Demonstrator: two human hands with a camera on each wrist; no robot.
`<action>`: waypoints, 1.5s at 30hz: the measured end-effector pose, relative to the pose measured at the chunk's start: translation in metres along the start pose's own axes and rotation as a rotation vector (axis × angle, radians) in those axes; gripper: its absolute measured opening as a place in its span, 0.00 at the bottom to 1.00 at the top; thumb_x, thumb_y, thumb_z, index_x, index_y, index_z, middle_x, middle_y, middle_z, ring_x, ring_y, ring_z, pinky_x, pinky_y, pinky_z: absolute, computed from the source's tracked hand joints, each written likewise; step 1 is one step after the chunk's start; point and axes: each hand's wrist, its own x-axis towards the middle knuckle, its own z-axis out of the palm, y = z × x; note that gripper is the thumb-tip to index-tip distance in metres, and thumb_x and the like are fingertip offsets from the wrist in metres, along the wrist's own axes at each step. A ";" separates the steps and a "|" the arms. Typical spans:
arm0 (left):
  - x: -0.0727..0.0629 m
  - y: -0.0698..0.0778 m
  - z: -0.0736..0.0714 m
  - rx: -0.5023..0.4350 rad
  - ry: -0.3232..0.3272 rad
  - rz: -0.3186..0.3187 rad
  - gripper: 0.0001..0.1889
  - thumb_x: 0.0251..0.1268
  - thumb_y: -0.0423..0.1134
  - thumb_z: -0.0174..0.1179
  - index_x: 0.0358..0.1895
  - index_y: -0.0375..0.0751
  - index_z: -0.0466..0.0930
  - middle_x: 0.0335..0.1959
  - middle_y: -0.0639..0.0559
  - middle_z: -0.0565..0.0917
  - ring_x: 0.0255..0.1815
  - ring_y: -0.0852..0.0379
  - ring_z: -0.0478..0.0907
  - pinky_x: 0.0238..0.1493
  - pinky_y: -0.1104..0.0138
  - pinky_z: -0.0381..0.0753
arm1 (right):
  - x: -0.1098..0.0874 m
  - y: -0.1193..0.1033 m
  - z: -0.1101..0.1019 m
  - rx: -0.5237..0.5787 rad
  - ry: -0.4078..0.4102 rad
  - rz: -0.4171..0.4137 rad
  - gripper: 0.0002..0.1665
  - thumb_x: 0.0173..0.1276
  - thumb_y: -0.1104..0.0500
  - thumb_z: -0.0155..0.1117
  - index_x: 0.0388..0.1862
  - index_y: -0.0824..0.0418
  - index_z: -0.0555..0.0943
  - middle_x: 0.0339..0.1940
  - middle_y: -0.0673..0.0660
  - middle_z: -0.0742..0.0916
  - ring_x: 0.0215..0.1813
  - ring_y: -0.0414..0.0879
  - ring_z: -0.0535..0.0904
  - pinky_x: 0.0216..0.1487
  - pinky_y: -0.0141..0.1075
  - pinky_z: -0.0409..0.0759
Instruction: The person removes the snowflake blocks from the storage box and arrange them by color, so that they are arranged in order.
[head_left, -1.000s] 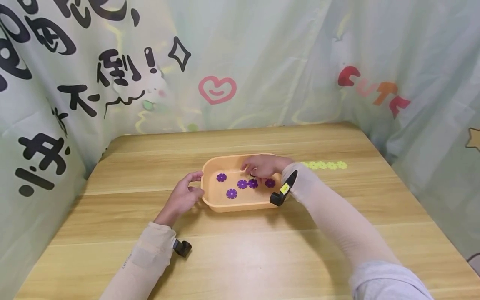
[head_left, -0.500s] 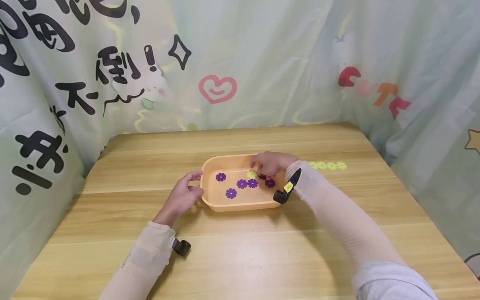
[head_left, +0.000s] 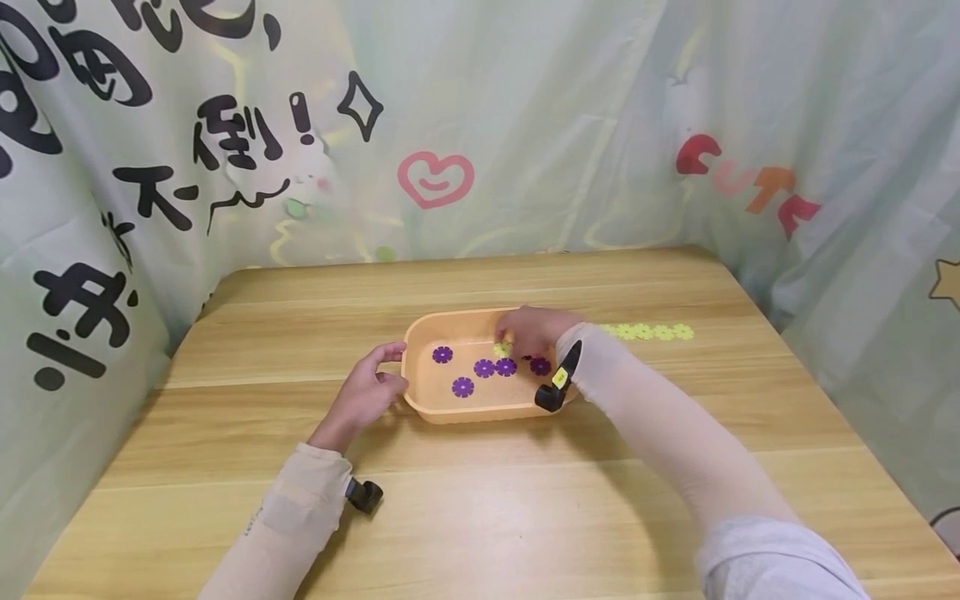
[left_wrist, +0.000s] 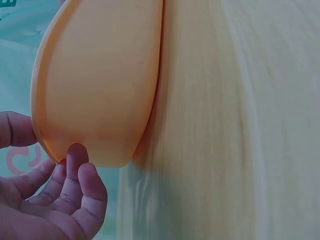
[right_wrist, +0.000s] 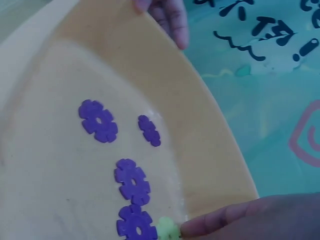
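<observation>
A shallow orange plastic tray [head_left: 450, 414] stands on the table, holding several purple flower-shaped pieces [head_left: 462, 387]. My left hand [head_left: 369, 390] grips its left end, thumb at the inner side of the rim and fingers outside, as the right wrist view shows. My right hand [head_left: 531, 330] reaches into the tray's back right part. One of its fingertips is right at a yellow flower-shaped piece [right_wrist: 167, 229], which lies beside a purple piece [right_wrist: 136, 223]. The thumb is hidden, and I cannot tell whether the yellow piece is pinched.
To the right of the tray, a row of yellow flower-shaped pieces [head_left: 660, 332] lies on the wooden table [head_left: 480, 508], its left end behind my right wrist. A printed curtain [head_left: 540, 125] hangs around the back and sides.
My right hand first shifted right, uncovering the yellow piece in the tray, then came back left over it. My left hand and the tray have stayed in place.
</observation>
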 end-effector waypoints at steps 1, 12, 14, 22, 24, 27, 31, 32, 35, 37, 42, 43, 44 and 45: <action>0.000 0.000 0.000 0.001 0.000 -0.002 0.32 0.61 0.28 0.56 0.71 0.40 0.62 0.65 0.42 0.66 0.44 0.50 0.76 0.43 0.55 0.80 | 0.001 -0.001 0.001 -0.007 0.005 0.005 0.21 0.65 0.61 0.65 0.58 0.52 0.78 0.51 0.56 0.79 0.33 0.46 0.75 0.26 0.33 0.72; 0.000 0.000 0.000 0.011 0.001 -0.006 0.31 0.62 0.29 0.56 0.71 0.41 0.62 0.65 0.43 0.67 0.45 0.48 0.76 0.44 0.55 0.80 | 0.007 0.000 0.008 0.126 0.051 0.037 0.13 0.62 0.65 0.68 0.44 0.51 0.80 0.38 0.57 0.79 0.29 0.47 0.72 0.24 0.33 0.67; 0.000 0.000 0.000 0.012 0.001 -0.003 0.31 0.62 0.28 0.56 0.70 0.41 0.63 0.65 0.42 0.67 0.45 0.47 0.76 0.44 0.56 0.80 | 0.008 0.000 0.008 0.116 0.052 0.025 0.12 0.63 0.65 0.68 0.43 0.51 0.80 0.38 0.56 0.79 0.30 0.47 0.72 0.26 0.34 0.68; 0.000 -0.002 -0.001 0.019 0.005 0.000 0.31 0.60 0.28 0.55 0.70 0.41 0.63 0.64 0.42 0.67 0.44 0.48 0.76 0.43 0.58 0.80 | 0.009 0.000 0.008 0.044 0.047 0.000 0.10 0.61 0.63 0.70 0.37 0.53 0.79 0.35 0.54 0.80 0.32 0.47 0.74 0.27 0.34 0.69; 0.001 -0.002 -0.001 0.021 0.008 -0.002 0.31 0.60 0.28 0.55 0.70 0.41 0.63 0.64 0.43 0.67 0.45 0.48 0.76 0.43 0.59 0.80 | 0.008 -0.001 0.007 -0.003 0.051 -0.011 0.10 0.60 0.61 0.72 0.35 0.53 0.78 0.34 0.53 0.80 0.33 0.47 0.74 0.29 0.34 0.70; 0.001 -0.002 -0.001 0.018 0.006 -0.002 0.31 0.60 0.28 0.55 0.70 0.42 0.64 0.64 0.43 0.67 0.45 0.48 0.76 0.43 0.59 0.80 | 0.006 -0.001 0.006 -0.017 0.052 -0.012 0.11 0.58 0.58 0.73 0.33 0.55 0.77 0.33 0.53 0.79 0.35 0.48 0.74 0.32 0.35 0.71; 0.001 -0.002 0.000 0.008 0.000 0.001 0.31 0.60 0.28 0.55 0.70 0.41 0.63 0.64 0.42 0.67 0.44 0.49 0.76 0.43 0.58 0.80 | 0.006 0.000 0.006 -0.043 0.048 -0.028 0.13 0.58 0.56 0.74 0.33 0.55 0.76 0.33 0.52 0.79 0.36 0.48 0.74 0.34 0.35 0.71; 0.001 -0.002 0.000 0.005 0.000 0.002 0.31 0.60 0.28 0.55 0.70 0.41 0.63 0.64 0.42 0.67 0.44 0.49 0.76 0.43 0.58 0.80 | 0.006 0.001 0.006 -0.052 0.049 -0.037 0.13 0.58 0.56 0.74 0.32 0.55 0.76 0.33 0.52 0.79 0.36 0.47 0.73 0.34 0.35 0.71; 0.001 -0.001 0.001 0.000 0.002 0.000 0.31 0.61 0.28 0.56 0.70 0.41 0.63 0.64 0.42 0.67 0.44 0.49 0.76 0.43 0.57 0.80 | 0.005 0.004 0.005 -0.048 0.046 -0.064 0.13 0.59 0.56 0.74 0.32 0.56 0.76 0.32 0.52 0.79 0.35 0.47 0.73 0.34 0.34 0.71; 0.000 0.000 0.001 0.002 0.004 -0.002 0.31 0.61 0.28 0.56 0.70 0.41 0.63 0.64 0.42 0.67 0.44 0.49 0.76 0.43 0.57 0.80 | 0.005 0.005 0.005 -0.026 0.042 -0.080 0.13 0.59 0.57 0.73 0.31 0.57 0.75 0.31 0.52 0.78 0.34 0.46 0.73 0.34 0.34 0.71; 0.000 0.000 0.001 0.012 0.008 -0.006 0.31 0.61 0.28 0.56 0.70 0.41 0.63 0.64 0.43 0.67 0.44 0.49 0.76 0.43 0.57 0.80 | 0.003 0.009 0.004 -0.026 0.046 -0.143 0.12 0.62 0.57 0.70 0.30 0.57 0.74 0.30 0.52 0.77 0.35 0.46 0.73 0.36 0.35 0.71; 0.000 0.000 0.001 0.012 0.008 -0.005 0.31 0.61 0.28 0.56 0.70 0.41 0.63 0.64 0.43 0.67 0.44 0.49 0.76 0.43 0.57 0.80 | 0.003 0.009 0.003 -0.026 0.048 -0.158 0.11 0.63 0.57 0.69 0.32 0.57 0.75 0.31 0.52 0.77 0.35 0.46 0.73 0.37 0.35 0.72; 0.000 0.000 0.001 0.014 0.009 -0.004 0.31 0.61 0.28 0.56 0.70 0.41 0.63 0.64 0.43 0.67 0.44 0.49 0.76 0.43 0.57 0.80 | 0.002 0.010 0.003 -0.024 0.050 -0.176 0.09 0.64 0.58 0.69 0.34 0.57 0.76 0.31 0.52 0.78 0.36 0.46 0.73 0.37 0.35 0.72; 0.000 0.000 0.001 0.014 0.009 -0.003 0.31 0.61 0.28 0.56 0.70 0.41 0.63 0.64 0.43 0.67 0.44 0.49 0.76 0.43 0.56 0.80 | 0.001 0.010 0.002 -0.018 0.049 -0.189 0.07 0.65 0.58 0.68 0.36 0.57 0.77 0.31 0.52 0.78 0.35 0.46 0.74 0.37 0.35 0.72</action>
